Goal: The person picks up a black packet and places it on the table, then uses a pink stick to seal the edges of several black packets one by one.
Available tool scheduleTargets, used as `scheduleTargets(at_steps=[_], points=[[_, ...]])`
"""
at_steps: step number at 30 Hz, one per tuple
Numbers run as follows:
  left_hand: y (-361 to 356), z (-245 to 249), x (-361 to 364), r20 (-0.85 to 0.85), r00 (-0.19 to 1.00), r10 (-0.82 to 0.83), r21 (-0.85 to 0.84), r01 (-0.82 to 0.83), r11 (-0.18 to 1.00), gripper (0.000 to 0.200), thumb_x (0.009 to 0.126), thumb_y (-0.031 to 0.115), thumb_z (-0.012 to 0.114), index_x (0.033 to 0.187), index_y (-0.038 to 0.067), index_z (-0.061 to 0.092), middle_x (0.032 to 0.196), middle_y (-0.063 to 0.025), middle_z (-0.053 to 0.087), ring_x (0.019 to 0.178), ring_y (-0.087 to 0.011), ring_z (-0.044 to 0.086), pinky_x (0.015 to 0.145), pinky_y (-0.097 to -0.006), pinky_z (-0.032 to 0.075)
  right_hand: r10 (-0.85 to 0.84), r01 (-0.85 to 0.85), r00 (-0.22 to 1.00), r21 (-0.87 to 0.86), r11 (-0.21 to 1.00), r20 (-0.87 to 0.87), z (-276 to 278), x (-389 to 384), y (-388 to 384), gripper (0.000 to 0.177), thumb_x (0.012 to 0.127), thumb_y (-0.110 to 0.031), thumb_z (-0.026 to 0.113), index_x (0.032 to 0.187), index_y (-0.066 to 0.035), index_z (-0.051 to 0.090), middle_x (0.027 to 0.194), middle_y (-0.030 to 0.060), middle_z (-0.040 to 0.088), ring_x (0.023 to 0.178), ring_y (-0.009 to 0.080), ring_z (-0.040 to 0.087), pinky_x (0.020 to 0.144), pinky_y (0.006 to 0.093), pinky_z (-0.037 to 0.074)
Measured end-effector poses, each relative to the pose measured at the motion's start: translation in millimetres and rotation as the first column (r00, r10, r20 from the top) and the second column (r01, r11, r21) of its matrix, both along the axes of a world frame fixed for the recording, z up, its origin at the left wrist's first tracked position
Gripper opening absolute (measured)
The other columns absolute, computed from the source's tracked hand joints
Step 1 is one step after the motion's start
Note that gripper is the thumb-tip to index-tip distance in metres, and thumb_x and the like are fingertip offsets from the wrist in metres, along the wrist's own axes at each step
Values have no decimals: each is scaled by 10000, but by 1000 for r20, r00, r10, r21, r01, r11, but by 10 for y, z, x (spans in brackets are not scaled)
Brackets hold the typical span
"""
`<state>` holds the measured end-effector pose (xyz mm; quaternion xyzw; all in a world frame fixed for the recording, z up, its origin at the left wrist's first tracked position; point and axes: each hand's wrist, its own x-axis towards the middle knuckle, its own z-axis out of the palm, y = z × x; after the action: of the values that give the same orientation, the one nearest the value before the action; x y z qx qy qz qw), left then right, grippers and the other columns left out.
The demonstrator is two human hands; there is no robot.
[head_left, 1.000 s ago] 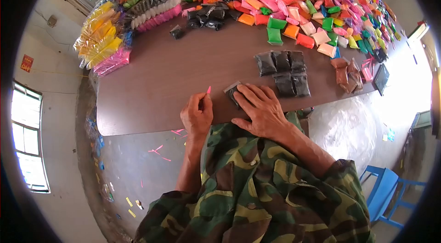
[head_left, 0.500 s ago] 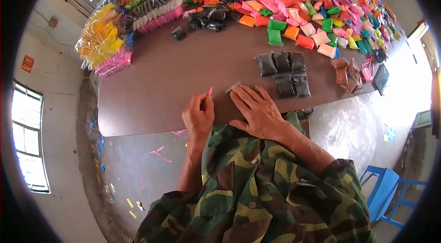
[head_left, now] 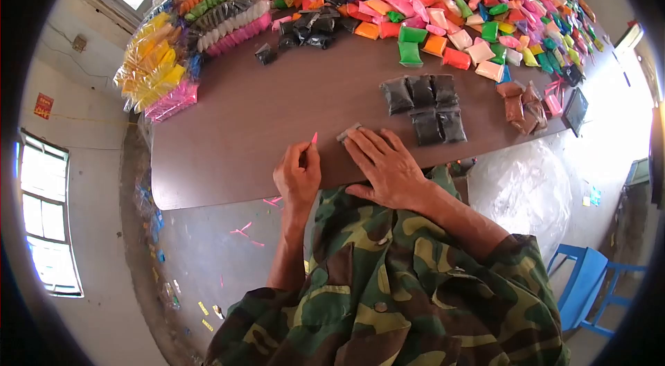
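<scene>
My left hand [head_left: 298, 173] is closed in a pinch at the table's near edge. A small pointed pink strip [head_left: 314, 137] sticks up from between its thumb and fingers. To its right, my right hand [head_left: 388, 168] lies flat with the fingers stretched out. Under those fingertips is a small packet [head_left: 348, 132] with a greyish edge showing; the rest of it is covered. Just beyond my right hand, several black packets [head_left: 429, 128] lie side by side in two rows, flat on the brown table [head_left: 228, 130].
Brown packets [head_left: 514, 108] lie at the right edge beside a dark flat object [head_left: 575, 111]. A heap of colourful packets [head_left: 457, 6] covers the back. Bundled packets in clear bags [head_left: 156, 65] stand at the left. A blue stool [head_left: 580, 286] is on the floor at right.
The view has shifted slightly. Both hands keep nearly the same pose, the left still pinching the pink strip and the right still flat on the packet.
</scene>
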<state>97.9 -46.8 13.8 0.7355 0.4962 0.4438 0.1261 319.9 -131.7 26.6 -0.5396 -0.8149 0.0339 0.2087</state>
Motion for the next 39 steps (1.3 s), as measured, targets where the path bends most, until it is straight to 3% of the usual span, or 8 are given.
scheduleTargets(at_steps=[6, 18, 21, 27, 30, 36, 39], points=[[16, 2, -8, 2, 1000, -26, 29, 26, 999, 104, 1020, 121, 784, 993, 23, 762, 740, -69, 691, 643, -130, 626, 625, -323, 526, -5, 5, 1000, 37, 999, -2, 26, -4, 31, 866, 986, -574, 729, 1590, 14, 533, 1706, 170, 464, 1588, 326, 421, 1292, 564, 315], [18, 238, 5, 5, 987, -162, -95, 162, 982, 112, 1020, 102, 784, 1035, -9, 789, 805, -76, 743, 698, -110, 672, 660, -305, 547, -6, 8, 1000, 84, 996, -26, 71, -26, 52, 825, 920, -508, 817, 1516, 17, 594, 1594, 180, 539, 1512, 338, 483, 1238, 564, 370], [15, 352, 72, -42, 975, -220, -147, 211, 966, 109, 1009, 89, 784, 1047, -14, 785, 812, -106, 746, 695, -137, 687, 656, -322, 549, -8, 15, 997, 92, 996, -77, 49, -36, 58, 833, 883, -468, 864, 1506, 17, 599, 1556, 197, 537, 1495, 361, 490, 1225, 557, 384], [76, 325, 164, -223, 947, -233, -158, 201, 967, 110, 982, 116, 776, 1026, 17, 791, 873, -184, 747, 739, -336, 745, 688, -411, 562, -21, 39, 986, 110, 993, -162, 114, -38, 49, 815, 798, -408, 932, 1434, 20, 653, 1494, 209, 521, 1451, 392, 513, 1197, 532, 421], [152, 356, 157, -264, 934, -242, -167, 203, 965, 132, 986, 155, 765, 1008, 30, 797, 888, -186, 752, 777, -377, 748, 705, -444, 564, -19, 35, 988, 103, 994, -156, 102, -45, 58, 800, 784, -400, 937, 1410, 19, 668, 1480, 203, 523, 1434, 384, 524, 1183, 524, 432], [380, 542, 151, -303, 922, -239, -300, 145, 943, 161, 999, 213, 756, 1002, 59, 805, 897, -183, 755, 791, -386, 740, 710, -461, 562, -25, 42, 987, 110, 993, -158, 125, -46, 75, 799, 775, -390, 935, 1408, 16, 664, 1469, 196, 531, 1419, 384, 533, 1168, 522, 440], [291, 527, 272, -271, 906, -326, -208, 275, 939, 173, 1001, 217, 745, 981, 54, 800, 884, -179, 753, 778, -381, 731, 715, -467, 558, -24, 44, 983, 110, 993, -182, 135, -65, 38, 803, 769, -391, 936, 1407, 13, 662, 1469, 193, 533, 1418, 384, 534, 1169, 523, 438]])
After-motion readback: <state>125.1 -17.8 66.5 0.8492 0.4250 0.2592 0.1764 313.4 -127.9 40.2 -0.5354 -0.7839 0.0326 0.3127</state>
